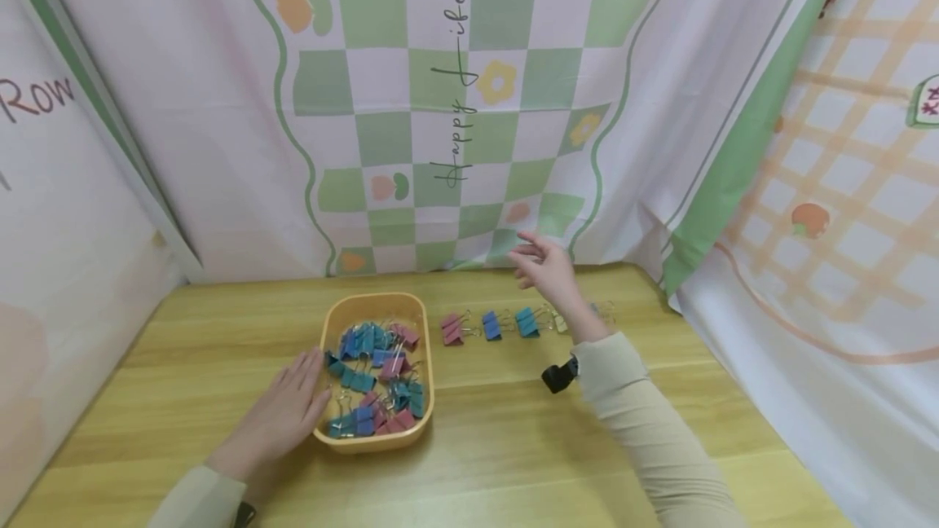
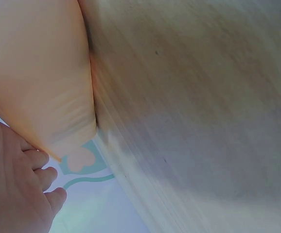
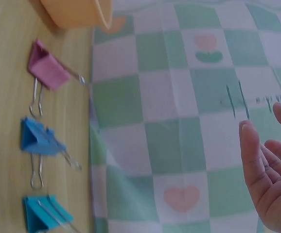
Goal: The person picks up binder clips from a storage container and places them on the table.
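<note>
A yellow-orange tray (image 1: 370, 445) holds a jumble of pink, blue and teal binder clips. Against its left side rests my left hand (image 1: 282, 407), fingers straight and fingertips at the rim; in the left wrist view its fingers lie beside the tray wall (image 2: 38, 73). My right hand (image 1: 546, 271) is raised above the table's back part, fingers loosely bent and holding nothing. Below it runs a row of binder clips: pink (image 1: 452, 330), blue (image 1: 491, 326), teal (image 1: 526, 323), then a pale yellow one (image 1: 561, 322) and another at the right end, both partly hidden by the right wrist.
The wooden table (image 1: 484, 463) ends at a checked green and white curtain (image 1: 440, 129) close behind the row. More cloth hangs at the left and right sides. A black band piece (image 1: 560, 376) sticks out from the right wrist.
</note>
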The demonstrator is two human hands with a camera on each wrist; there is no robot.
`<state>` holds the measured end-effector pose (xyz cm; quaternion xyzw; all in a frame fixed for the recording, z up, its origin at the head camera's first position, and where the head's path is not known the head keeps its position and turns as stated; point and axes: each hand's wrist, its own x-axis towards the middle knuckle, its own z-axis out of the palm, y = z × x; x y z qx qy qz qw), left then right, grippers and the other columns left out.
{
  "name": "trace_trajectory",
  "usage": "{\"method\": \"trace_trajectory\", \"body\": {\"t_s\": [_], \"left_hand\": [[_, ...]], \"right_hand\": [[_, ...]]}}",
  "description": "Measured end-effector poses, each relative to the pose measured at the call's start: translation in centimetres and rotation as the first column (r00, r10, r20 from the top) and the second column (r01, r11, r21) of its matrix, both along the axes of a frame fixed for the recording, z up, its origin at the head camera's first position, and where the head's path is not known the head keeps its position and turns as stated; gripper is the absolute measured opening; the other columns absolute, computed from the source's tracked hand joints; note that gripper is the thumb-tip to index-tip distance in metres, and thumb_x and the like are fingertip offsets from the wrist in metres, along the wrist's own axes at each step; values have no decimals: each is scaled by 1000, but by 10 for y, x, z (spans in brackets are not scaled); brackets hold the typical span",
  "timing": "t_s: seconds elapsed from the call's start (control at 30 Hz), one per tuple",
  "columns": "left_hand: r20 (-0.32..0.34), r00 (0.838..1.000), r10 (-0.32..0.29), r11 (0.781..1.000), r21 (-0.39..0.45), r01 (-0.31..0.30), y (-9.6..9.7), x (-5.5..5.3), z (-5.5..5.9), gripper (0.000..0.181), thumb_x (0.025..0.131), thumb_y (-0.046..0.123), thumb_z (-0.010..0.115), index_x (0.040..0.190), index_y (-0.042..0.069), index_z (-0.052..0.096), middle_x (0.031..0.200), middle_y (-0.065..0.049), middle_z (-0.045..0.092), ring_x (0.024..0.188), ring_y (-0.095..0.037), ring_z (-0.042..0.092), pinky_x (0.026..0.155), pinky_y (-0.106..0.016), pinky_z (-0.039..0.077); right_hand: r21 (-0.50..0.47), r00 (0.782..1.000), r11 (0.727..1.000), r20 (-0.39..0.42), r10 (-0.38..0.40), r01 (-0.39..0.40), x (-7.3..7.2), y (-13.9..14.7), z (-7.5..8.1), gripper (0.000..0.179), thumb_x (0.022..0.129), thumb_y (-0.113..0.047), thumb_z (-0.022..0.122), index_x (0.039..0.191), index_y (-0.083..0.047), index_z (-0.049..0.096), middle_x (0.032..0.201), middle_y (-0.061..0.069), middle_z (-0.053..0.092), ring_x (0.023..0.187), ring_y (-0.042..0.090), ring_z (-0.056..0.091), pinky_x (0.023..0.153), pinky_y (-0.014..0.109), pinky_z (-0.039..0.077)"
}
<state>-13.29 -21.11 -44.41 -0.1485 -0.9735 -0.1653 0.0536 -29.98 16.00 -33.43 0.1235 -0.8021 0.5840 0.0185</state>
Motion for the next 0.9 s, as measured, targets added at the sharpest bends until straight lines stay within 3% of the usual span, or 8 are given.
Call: {"method": "trace_trajectory", "body": {"t_s": [0.2, 0.47, 0.7, 0.9], "left_hand": [[0, 1000, 5, 1000, 0, -5, 0, -1, -1, 59, 100, 29, 36, 141, -10, 20, 147, -24, 17, 133, -41, 15, 107, -53, 16], [-2, 1000, 4, 1000, -1, -4, 0, -1, 0, 59, 100, 29, 36, 141, -10, 20, 146, -24, 18, 133, -41, 15, 107, -52, 16], [10, 1000, 5, 1000, 4, -5, 1, 0, 3, 59, 100, 29, 36, 141, -10, 20, 147, -24, 17, 133, -40, 15, 106, -53, 16], [20, 1000, 10, 1000, -4, -10, 1, -1, 2, 60, 100, 30, 36, 142, -9, 19, 147, -23, 16, 134, -40, 15, 106, -53, 16]], "right_hand": [[53, 994, 993, -7, 109, -109, 12, -34, -6, 54, 90, -15, 61, 138, -4, 40, 117, 19, 57, 82, 33, 63, 62, 32, 55], [97, 975, 971, -15, 220, -218, 24, -70, -14, 51, 88, -12, 62, 135, -3, 43, 115, 20, 58, 79, 32, 63, 62, 40, 55], [175, 954, 942, -32, 297, -288, 35, -97, -26, 48, 87, -14, 64, 131, -4, 48, 110, 15, 61, 76, 26, 64, 57, 32, 55], [155, 928, 916, 23, 371, -370, 43, -115, -37, 47, 88, -15, 64, 131, -4, 49, 110, 16, 61, 81, 30, 63, 59, 38, 56]]}}
